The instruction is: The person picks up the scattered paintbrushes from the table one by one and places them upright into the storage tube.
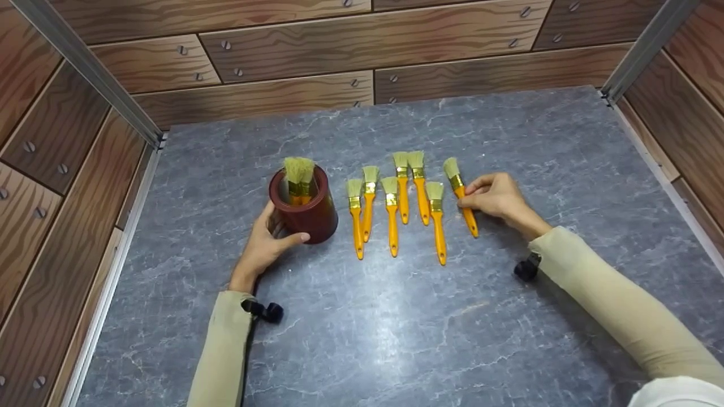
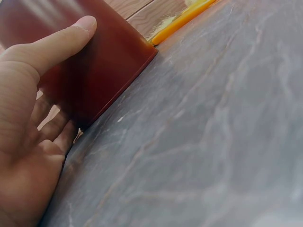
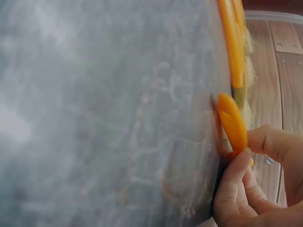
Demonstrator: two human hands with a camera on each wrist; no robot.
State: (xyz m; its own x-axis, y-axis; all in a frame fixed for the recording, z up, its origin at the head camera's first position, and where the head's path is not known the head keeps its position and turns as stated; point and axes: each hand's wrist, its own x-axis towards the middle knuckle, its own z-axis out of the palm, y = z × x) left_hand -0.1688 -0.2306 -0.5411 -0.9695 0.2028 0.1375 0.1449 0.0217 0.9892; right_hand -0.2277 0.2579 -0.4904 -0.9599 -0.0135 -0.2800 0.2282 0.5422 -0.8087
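Well apart from tabletop edges (image 1: pixel 396 108), left grip (image 1: pixel 267 242) round cup (image 1: pixel 311 220), right grip (image 1: pixel 496 198) narrow on rightmost brush (image 1: pixel 459 188).

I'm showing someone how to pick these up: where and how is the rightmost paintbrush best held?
Probably pinch the rightmost paintbrush by its upper orange handle, coming from the right: the handle is slim, and the neighbouring paintbrush lies on its left. The right hand pinches it that way.

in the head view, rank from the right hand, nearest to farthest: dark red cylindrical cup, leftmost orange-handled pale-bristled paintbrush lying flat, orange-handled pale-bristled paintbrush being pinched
1. Pinched paintbrush, in the right hand.
2. Leftmost lying paintbrush, just right of the cup.
3. The cup, farthest left, held by the left hand.
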